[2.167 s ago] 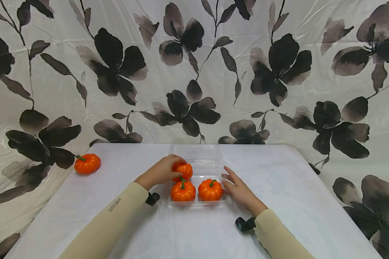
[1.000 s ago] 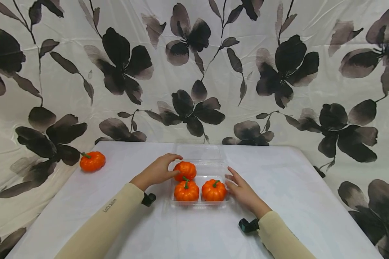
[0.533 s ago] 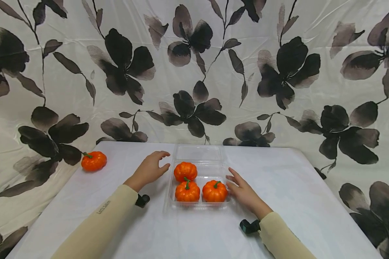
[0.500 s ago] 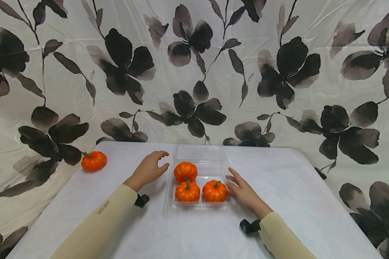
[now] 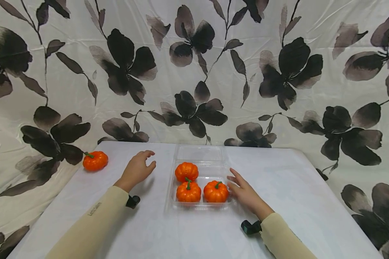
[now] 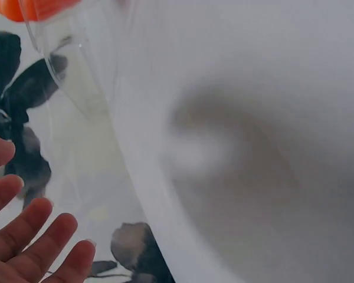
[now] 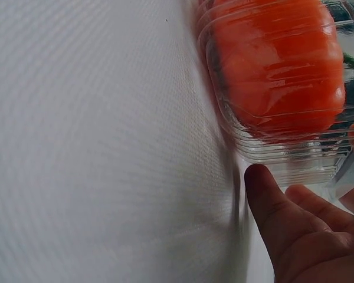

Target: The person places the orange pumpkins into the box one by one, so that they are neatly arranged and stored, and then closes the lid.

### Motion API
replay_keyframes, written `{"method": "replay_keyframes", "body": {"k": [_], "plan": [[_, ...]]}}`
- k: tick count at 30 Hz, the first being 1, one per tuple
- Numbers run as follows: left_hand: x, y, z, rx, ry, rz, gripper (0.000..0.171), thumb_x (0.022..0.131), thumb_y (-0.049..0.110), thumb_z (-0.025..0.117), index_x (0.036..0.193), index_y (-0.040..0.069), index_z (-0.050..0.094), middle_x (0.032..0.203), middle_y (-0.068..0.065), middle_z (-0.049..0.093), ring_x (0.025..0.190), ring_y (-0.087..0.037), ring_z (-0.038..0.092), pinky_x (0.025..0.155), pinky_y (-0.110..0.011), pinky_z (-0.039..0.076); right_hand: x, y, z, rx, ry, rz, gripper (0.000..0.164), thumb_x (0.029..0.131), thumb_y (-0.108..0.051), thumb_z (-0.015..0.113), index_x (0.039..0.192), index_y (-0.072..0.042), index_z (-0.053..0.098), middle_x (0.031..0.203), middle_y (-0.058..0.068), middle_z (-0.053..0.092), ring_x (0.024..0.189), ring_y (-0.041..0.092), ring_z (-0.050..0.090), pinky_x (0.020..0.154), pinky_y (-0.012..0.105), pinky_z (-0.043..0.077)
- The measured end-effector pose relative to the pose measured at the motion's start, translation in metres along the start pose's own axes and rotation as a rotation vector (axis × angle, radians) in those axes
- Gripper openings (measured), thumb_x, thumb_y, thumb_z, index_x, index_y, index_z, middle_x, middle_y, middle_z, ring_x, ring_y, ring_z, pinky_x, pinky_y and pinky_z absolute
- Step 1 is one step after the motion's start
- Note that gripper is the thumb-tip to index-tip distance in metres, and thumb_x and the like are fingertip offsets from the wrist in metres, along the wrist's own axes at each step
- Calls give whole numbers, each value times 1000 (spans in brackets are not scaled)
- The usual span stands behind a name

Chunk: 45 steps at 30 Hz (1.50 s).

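A clear plastic clamshell box (image 5: 202, 204) lies open at mid-table, its lid (image 5: 199, 153) folded back. Inside are three small orange pumpkins: a back-left pumpkin (image 5: 186, 172), a front-left pumpkin (image 5: 188, 192) and a front-right pumpkin (image 5: 215, 191). The back-right part of the box holds nothing. My left hand (image 5: 137, 171) hovers left of the box with relaxed fingers and nothing in them. At the box's right side is my right hand (image 5: 245, 196), fingers loosely extended. The right wrist view shows its fingertips at the ribbed wall, beside a pumpkin (image 7: 277, 65).
Another orange pumpkin (image 5: 95, 160) sits at the table's far-left edge, beyond my left hand. White cloth covers the table (image 5: 194, 233). A floral curtain (image 5: 240, 72) hangs directly behind it.
My left hand has let go of the back-left pumpkin inside the box and moved off leftward, toward the lone pumpkin. The right hand has stayed beside the box.
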State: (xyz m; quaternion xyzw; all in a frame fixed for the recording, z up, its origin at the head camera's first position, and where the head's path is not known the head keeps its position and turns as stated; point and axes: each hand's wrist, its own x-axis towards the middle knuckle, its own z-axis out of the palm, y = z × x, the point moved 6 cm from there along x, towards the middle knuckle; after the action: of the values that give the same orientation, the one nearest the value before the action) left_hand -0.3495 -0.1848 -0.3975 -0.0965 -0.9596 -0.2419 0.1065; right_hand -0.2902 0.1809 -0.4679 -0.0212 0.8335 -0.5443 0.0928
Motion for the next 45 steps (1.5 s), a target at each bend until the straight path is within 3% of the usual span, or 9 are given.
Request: {"method": "replay_keyframes", "body": {"k": [11, 22, 30, 45], "plan": [[-1, -32, -14, -13, 39, -133, 44, 95, 26, 54, 132, 2, 52, 128, -25, 56, 114, -42, 55, 98, -56, 47, -2, -1, 0, -1, -2, 1, 62, 101, -25, 48, 155, -26, 18, 153, 15, 38, 131, 37, 49, 102, 48, 47], [-7, -63, -31, 41, 56, -225, 47, 94, 26, 54, 133, 0, 49, 130, -30, 52, 112, -46, 52, 95, -59, 47, -1, -1, 0, 13, -10, 4, 63, 101, -26, 49, 155, -26, 19, 154, 15, 37, 132, 36, 48, 103, 48, 47], [-12, -88, -40, 87, 95, -284, 53, 92, 25, 54, 134, -5, 46, 135, -35, 43, 120, -51, 43, 98, -67, 40, -3, -3, 1, 13, -5, -1, 63, 101, -25, 49, 156, -25, 19, 153, 16, 38, 131, 37, 49, 102, 48, 47], [-19, -111, -54, 146, 141, -370, 61, 90, 27, 50, 138, -9, 37, 137, -39, 34, 127, -57, 29, 100, -71, 28, -3, -1, 2, 20, -1, -9, 62, 101, -23, 49, 155, -25, 19, 152, 17, 38, 130, 37, 50, 101, 48, 49]]}}
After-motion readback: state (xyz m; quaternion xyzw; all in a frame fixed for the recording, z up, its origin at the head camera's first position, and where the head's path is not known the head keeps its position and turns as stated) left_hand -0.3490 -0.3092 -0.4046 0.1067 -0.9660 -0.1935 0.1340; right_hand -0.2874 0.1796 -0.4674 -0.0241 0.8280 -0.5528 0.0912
